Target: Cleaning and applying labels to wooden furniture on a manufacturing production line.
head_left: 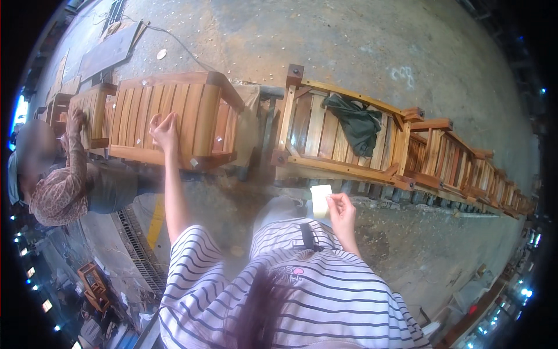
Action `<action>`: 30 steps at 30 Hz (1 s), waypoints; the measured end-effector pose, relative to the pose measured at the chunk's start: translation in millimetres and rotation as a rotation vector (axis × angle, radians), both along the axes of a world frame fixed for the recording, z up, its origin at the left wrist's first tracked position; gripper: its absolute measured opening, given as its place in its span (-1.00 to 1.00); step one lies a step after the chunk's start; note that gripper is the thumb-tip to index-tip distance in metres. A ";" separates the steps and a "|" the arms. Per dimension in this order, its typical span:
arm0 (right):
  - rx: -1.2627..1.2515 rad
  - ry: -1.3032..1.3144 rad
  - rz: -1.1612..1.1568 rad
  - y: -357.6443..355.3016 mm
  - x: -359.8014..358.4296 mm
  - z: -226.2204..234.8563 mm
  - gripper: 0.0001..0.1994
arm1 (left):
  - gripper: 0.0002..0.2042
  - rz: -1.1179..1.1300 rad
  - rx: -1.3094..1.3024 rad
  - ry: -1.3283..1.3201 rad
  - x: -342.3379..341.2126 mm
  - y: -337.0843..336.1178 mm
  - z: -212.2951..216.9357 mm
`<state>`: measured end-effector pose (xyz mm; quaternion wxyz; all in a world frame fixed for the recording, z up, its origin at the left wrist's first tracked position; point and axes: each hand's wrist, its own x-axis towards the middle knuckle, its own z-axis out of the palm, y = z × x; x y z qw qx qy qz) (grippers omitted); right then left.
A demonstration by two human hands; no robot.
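My left hand (165,131) is over the slatted top of a brown wooden furniture piece (131,113), its fingertips pinched together. Whatever may be between those fingertips is too small to make out. Several small pale stickers (138,141) dot the slats and frame. Close to my body, my right hand (343,215) grips a pale yellow pad or sheet of paper (319,200) between thumb and fingers.
On the left, a person in a patterned top (58,195) works at another slatted piece (90,116). To the right, an upturned wooden frame (302,119) carries a dark green cloth (357,125). More wooden furniture (465,166) lines up beyond, along a roller conveyor.
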<state>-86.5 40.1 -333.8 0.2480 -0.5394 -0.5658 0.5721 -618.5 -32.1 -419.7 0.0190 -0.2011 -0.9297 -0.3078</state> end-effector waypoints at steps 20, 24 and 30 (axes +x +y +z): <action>0.009 0.008 -0.082 28.8 41.8 15.8 -0.89 | -0.68 -0.160 0.320 -0.201 9.6 6.4 39.1; -0.007 0.018 -0.058 25.3 38.4 18.4 -0.88 | -0.59 -0.212 0.240 -0.342 -16.0 -1.9 37.0; 0.010 0.015 -0.072 39.7 44.5 21.1 -0.88 | 0.03 -0.141 0.154 -0.448 -26.1 11.5 40.8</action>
